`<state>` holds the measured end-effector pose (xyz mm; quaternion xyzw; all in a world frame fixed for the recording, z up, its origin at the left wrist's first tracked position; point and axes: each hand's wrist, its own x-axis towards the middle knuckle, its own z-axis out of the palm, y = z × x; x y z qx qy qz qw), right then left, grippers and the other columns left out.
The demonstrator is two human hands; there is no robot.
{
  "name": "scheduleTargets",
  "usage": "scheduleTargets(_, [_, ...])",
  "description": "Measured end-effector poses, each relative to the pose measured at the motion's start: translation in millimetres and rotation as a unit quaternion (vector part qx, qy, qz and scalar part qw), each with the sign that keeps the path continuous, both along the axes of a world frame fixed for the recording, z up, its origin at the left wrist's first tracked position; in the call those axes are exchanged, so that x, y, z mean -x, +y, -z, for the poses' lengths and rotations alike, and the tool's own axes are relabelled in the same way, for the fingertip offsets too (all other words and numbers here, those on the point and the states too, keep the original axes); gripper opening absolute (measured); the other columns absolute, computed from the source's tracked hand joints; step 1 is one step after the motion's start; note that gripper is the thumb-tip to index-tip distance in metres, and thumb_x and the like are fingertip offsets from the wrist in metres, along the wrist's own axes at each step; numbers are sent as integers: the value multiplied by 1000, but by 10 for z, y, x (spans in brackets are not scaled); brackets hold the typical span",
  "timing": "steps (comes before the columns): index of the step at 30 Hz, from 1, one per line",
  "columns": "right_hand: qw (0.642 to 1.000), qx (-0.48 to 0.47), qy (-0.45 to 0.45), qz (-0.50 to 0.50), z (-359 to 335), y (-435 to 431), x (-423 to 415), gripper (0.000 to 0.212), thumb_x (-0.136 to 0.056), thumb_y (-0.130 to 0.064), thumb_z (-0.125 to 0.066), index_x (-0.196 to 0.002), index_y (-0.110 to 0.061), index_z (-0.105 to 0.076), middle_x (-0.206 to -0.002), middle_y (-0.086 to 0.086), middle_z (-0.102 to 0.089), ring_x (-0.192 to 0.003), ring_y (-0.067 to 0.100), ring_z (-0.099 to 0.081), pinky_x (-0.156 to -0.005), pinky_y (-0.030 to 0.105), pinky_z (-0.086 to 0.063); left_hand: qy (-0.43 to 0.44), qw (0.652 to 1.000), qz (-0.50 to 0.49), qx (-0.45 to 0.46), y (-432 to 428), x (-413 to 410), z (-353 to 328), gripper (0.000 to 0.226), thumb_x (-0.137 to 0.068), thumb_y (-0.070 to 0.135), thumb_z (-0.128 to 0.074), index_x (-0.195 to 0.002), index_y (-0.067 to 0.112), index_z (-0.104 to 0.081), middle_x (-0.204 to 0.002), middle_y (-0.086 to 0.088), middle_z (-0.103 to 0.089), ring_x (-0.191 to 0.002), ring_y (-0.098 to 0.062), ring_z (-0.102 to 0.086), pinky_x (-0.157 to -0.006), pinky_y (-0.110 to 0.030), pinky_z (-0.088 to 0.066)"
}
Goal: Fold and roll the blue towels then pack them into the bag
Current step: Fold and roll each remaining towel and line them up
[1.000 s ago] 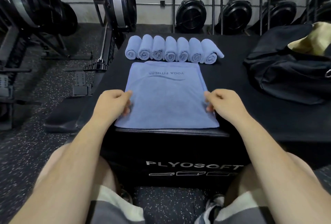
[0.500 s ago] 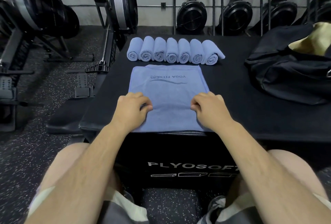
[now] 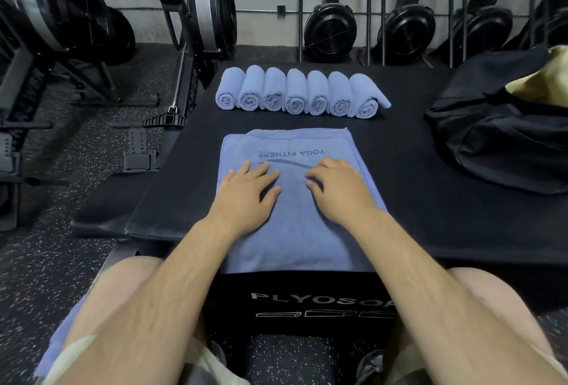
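head view: folded blue towel [image 3: 295,231] flat beneath both hands' fingers [image 3: 261,174]

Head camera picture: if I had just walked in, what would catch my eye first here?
Probably the seven rolled blue towels, lined up side by side at the far edge of the black plyo box. Nearer the person, a flat folded blue towel printed YOGA FITNESS lies with the left hand and right hand resting on it. A black bag sits open at the right.
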<state>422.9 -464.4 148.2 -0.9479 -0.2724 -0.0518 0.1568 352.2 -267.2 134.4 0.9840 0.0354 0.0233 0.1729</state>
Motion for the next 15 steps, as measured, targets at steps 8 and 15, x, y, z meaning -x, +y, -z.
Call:
scheduleTargets(8, [999,21,15,45,-28,18,100,16,-92,-8,-50,-95,-16,-64,-98,0,-58,-97,25,-53,-76,35,-43,-121,992,-15,13,99,-15,-60,26,-100,42,-55,-118,36,-72,-132,16,-63,-130,-14,-52,-100,-33,-40])
scheduleTargets(15, [1000,18,-5,-10,-166,543,-54,28,-98,-21,-45,-118,-15,-64,-121,2,-60,-116,29,-50,-91,39,-42,-49,993,-108,-1,411,-628,-48,41,-107,34,-41,-146,29,-53,-159,3,-41,-150,-23,-30,-114,-40,-30])
